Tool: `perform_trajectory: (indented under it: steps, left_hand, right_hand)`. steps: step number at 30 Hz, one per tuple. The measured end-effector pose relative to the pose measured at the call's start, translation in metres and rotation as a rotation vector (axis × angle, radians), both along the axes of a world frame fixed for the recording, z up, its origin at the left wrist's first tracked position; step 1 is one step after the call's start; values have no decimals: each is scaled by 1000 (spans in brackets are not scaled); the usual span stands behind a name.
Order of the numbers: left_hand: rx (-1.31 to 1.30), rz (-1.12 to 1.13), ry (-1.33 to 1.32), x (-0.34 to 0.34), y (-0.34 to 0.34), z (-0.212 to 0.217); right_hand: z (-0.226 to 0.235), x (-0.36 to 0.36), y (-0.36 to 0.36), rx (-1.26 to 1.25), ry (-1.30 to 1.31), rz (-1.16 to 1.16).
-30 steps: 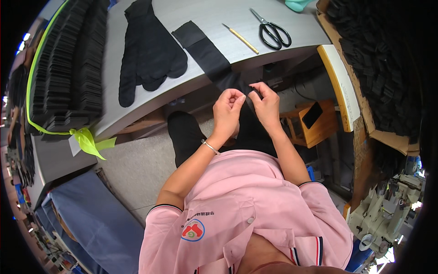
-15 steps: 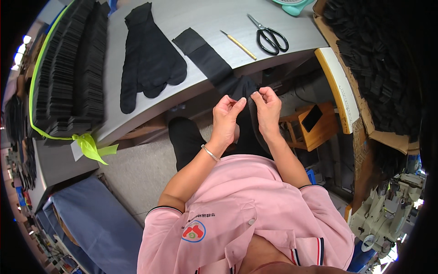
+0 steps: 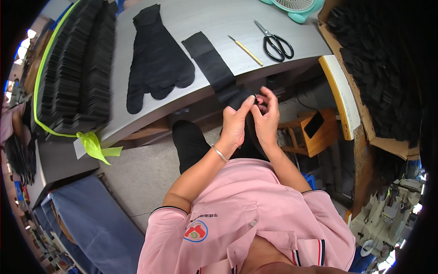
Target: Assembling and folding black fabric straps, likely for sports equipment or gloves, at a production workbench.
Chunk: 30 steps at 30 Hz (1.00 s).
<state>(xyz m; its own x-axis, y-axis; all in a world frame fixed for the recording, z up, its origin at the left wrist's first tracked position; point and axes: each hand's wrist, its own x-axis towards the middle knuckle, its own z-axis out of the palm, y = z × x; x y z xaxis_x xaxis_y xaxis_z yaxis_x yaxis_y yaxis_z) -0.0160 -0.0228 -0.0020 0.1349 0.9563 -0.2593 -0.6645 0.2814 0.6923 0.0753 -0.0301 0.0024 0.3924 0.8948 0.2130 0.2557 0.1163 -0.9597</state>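
Observation:
A long black fabric strip (image 3: 214, 66) lies over the front edge of the grey table (image 3: 219, 18) and comes down to my hands. My left hand (image 3: 236, 122) pinches its near end between thumb and bent fingers. Close against it, my right hand (image 3: 267, 114) grips the same end, with the index finger raised and curved. The fingertips of both hands nearly meet, and the bit of fabric between them is mostly hidden. Left of the strip, black glove-shaped fabric pieces (image 3: 159, 59) lie flat on the table. To the right are a wooden-handled awl (image 3: 246, 51) and black-handled scissors (image 3: 277, 47).
Stacked black pieces (image 3: 73, 68), tied with a neon yellow ribbon (image 3: 93, 147), stand at the left. A teal fan (image 3: 299, 13) sits at the far right. A cardboard box (image 3: 388, 142) holds many black pieces. Below, a wooden stool (image 3: 325, 137) carries a phone (image 3: 314, 124).
My hands have come closer together, the left moving right toward the right hand. My right fingers have shifted their hold on the fabric. The whole view has shifted slightly.

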Motion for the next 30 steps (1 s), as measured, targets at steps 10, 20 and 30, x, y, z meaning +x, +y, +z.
perform_trajectory:
  steps: [10, 20, 30]
  left_hand:
    - [-101, -89, -43, -10, -2, -3]
    - [116, 87, -41, 2, 15, 40]
    - [73, 78, 234, -7, 25, 18]
  right_hand:
    - [-31, 20, 16, -106, -180, 227]
    - [9, 9, 28, 47, -139, 163]
    - [-17, 18, 61, 7, -221, 207]
